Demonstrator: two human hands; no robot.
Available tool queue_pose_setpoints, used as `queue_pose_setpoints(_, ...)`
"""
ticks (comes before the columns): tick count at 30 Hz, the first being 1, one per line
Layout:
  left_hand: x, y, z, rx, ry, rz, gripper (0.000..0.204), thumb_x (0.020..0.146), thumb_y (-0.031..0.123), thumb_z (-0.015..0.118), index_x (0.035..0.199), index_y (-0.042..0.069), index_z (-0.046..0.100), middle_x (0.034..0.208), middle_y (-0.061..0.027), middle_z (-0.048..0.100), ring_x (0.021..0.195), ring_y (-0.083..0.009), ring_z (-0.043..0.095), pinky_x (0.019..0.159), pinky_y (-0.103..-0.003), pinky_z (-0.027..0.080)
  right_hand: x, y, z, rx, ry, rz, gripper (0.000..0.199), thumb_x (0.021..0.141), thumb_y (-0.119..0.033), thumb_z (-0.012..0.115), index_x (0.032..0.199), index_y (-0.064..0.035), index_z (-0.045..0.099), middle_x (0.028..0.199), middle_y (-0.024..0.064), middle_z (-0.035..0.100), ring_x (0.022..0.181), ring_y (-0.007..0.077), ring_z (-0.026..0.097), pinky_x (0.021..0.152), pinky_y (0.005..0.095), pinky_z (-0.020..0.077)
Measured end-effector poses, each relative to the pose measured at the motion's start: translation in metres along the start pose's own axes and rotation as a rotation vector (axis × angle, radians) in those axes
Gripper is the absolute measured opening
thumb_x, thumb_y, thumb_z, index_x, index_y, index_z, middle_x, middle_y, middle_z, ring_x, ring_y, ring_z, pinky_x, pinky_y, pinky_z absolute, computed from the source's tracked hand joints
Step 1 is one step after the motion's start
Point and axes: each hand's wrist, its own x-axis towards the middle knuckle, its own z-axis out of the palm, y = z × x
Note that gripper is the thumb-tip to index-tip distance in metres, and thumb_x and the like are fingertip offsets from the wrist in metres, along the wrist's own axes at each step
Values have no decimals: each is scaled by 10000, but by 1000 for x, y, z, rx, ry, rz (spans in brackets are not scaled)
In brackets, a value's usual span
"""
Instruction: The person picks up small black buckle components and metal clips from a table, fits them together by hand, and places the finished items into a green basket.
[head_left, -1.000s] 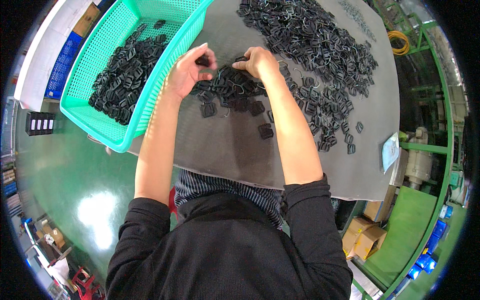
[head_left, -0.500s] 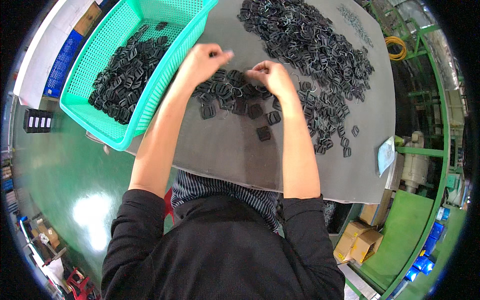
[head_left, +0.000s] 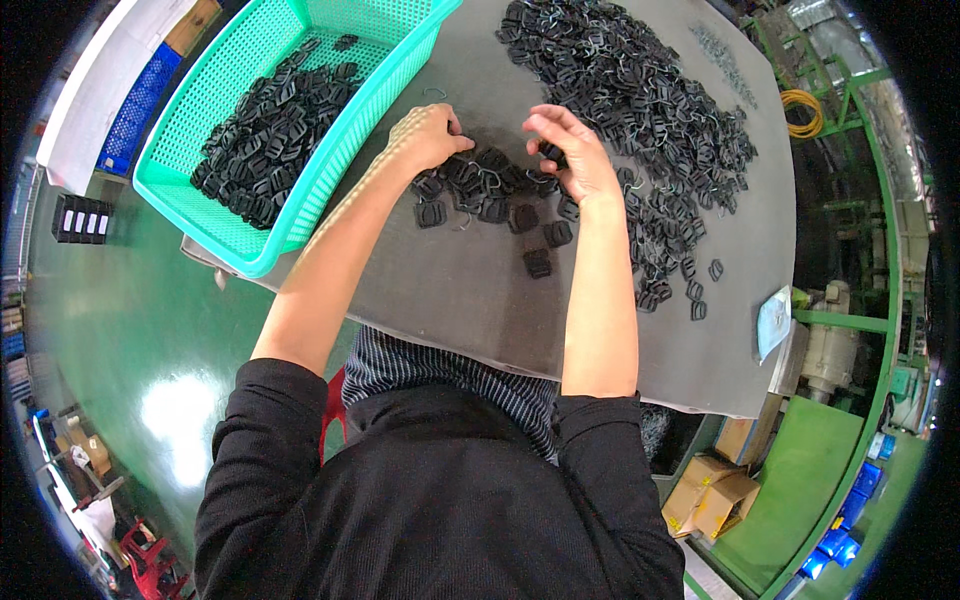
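My left hand [head_left: 428, 138] is over the table beside the basket, its fingers curled in; whatever they hold, if anything, is hidden. My right hand [head_left: 580, 160] has a black plastic buckle [head_left: 551, 153] between its thumb and curled fingers. Below and between both hands lies a small cluster of black buckles [head_left: 492, 180], some with thin metal wire hooks on them. Several loose buckles, one of them a dark square piece [head_left: 538, 263], lie nearer to me. A single wire hook [head_left: 435, 92] rests on the table just beyond my left hand.
A green plastic basket [head_left: 285, 243], partly filled with black buckles [head_left: 270, 140], stands at the table's left. A large heap of buckles with hooks [head_left: 640, 90] covers the far right. Loose wire hooks [head_left: 722, 62] lie behind it. A light blue packet [head_left: 773, 322] sits at the right edge.
My right hand has lifted and turned, its fingers spreading upward, and a buckle now shows in it. My left hand has lowered and curled. The whole view has shifted slightly.
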Motion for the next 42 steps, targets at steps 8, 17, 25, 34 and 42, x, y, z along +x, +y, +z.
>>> queue_pose_setpoints(8,-59,-21,-20,-1638,-143,-33,245,875,159,553,1104,78,524,1062,-85,600,801,-141,612,529,-231,484,37,20,27,-1280,-78,46,421,624,-398,787,818,-34,702,850,170,673,804,269,650,756,365,490)
queue_pose_setpoints(17,-54,-15,-19,-1425,-323,99,160,812,127,514,966,88,500,1014,-99,593,775,-146,597,477,-214,420,-21,3,-5,258,-134,-23,207,774,-213,681,886,-91,555,782,-12,554,609,77,496,468,180,312)
queue_pose_setpoints(25,-66,-19,-31,-1623,-135,108,167,878,231,528,945,81,498,898,-62,569,707,-123,563,418,-160,362,-20,32,59,-1274,-152,-437,481,680,-315,751,1105,-138,611,874,121,597,830,283,608,741,391,479)
queue_pose_setpoints(34,-136,18,-120,-270,781,189,247,846,281,627,818,35,615,641,-19,550,585,-145,531,551,-270,422,4,17,55,-1417,-4,-289,270,781,-274,649,947,-62,667,894,199,643,848,378,613,767,443,489)
queue_pose_setpoints(42,-160,35,-100,-235,525,165,159,782,203,650,841,55,636,798,-101,617,723,-282,606,670,-382,484,46,-90,177,-738,-327,-693,378,774,-333,646,1013,-44,598,878,156,637,809,244,625,748,350,470)
